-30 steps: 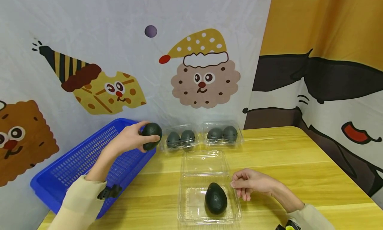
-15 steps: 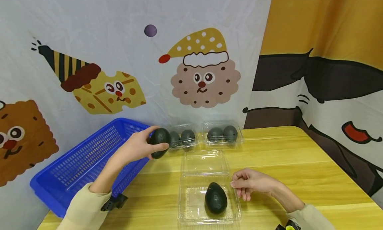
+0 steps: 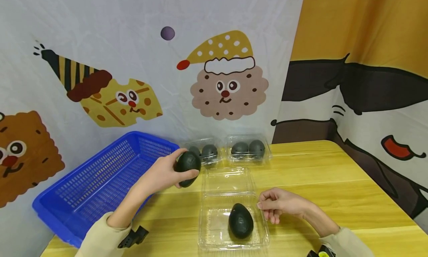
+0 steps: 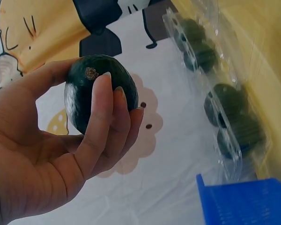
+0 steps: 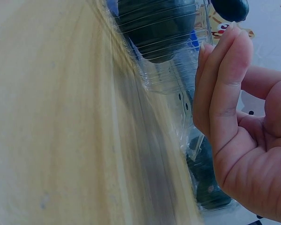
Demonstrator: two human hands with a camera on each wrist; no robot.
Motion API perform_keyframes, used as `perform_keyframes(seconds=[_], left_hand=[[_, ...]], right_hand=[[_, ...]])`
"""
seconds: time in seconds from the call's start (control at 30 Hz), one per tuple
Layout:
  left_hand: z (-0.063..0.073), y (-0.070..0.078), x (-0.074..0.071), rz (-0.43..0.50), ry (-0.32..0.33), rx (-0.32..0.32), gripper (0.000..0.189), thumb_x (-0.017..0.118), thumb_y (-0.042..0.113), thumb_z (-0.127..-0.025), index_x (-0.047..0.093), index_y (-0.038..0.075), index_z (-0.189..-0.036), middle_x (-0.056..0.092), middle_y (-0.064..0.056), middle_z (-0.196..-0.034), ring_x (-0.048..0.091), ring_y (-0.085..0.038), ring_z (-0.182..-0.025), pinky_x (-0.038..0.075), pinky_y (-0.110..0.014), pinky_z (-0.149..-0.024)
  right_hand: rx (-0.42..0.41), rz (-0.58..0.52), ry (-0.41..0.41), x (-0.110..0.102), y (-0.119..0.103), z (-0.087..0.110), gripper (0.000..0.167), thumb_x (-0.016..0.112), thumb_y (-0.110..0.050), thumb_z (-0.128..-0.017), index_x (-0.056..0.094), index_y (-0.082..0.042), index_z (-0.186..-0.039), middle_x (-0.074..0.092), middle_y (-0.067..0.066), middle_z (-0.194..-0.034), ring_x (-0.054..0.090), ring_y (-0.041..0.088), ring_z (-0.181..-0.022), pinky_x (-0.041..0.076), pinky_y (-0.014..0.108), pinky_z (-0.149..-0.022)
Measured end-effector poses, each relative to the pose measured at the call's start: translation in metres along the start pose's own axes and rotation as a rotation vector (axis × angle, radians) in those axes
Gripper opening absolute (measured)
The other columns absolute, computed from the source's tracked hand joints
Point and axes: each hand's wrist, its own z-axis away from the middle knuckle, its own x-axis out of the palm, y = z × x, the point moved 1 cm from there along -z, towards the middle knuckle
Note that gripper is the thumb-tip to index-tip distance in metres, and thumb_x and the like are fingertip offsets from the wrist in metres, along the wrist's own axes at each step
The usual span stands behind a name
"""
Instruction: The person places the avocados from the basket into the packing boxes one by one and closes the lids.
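My left hand grips a dark green avocado between thumb and fingers, held up in the air between the blue basket and the open clear plastic clamshell box. The stem scar of this avocado faces the left wrist camera. A second avocado lies in the right half of the box's near tray, and the lid is folded back flat behind it. Beside the box's right rim rests my right hand, fingers loosely bent with nothing between them, fingertips right at the rim.
Two closed clear boxes, a left one and a right one, stand at the back, each with two avocados. A blue perforated basket stands on the left of the wooden table. A printed cloth hangs behind.
My left hand has carried its avocado rightward and toward me, away from the basket's far right corner. My right hand and the avocado in the box have stayed put.
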Motion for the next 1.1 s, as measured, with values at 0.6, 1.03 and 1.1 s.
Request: perform_keyframes(seconds=[0.6, 1.03, 1.1], left_hand=[[0.006, 0.003, 0.042, 0.088, -0.102, 0.049, 0.077, 0.079, 0.039, -0.087, 0.045, 0.01, -0.149, 0.07, -0.017, -0.107, 0.069, -0.021, -0.059, 0.058, -0.033, -0.061], [0.01, 0.0, 0.07, 0.028, -0.106, 0.058, 0.083, 0.084, 0.042, -0.079, 0.049, 0.008, -0.146, 0.07, -0.01, -0.094, 0.068, -0.016, -0.076, 0.059, -0.038, -0.065], [0.011, 0.0, 0.073, 0.071, -0.139, 0.025, 0.084, 0.084, 0.043, -0.079, 0.048, 0.01, -0.146, 0.068, -0.011, -0.094, 0.068, -0.016, -0.072, 0.059, -0.038, -0.059]], right_hand=[[-0.013, 0.001, -0.009, 0.0, -0.002, -0.002, 0.015, 0.057, -0.011, -0.103, 0.058, 0.002, -0.096, 0.065, 0.003, -0.076, 0.062, 0.005, -0.057, 0.054, 0.02, -0.053], [-0.01, -0.004, -0.012, 0.001, -0.003, 0.0, 0.016, 0.057, -0.011, -0.103, 0.057, 0.003, -0.095, 0.065, 0.002, -0.076, 0.062, 0.004, -0.057, 0.054, 0.02, -0.053], [-0.012, -0.004, -0.011, 0.001, -0.003, 0.001, 0.016, 0.057, -0.011, -0.103, 0.057, 0.002, -0.094, 0.066, 0.002, -0.076, 0.062, 0.004, -0.057, 0.054, 0.019, -0.053]])
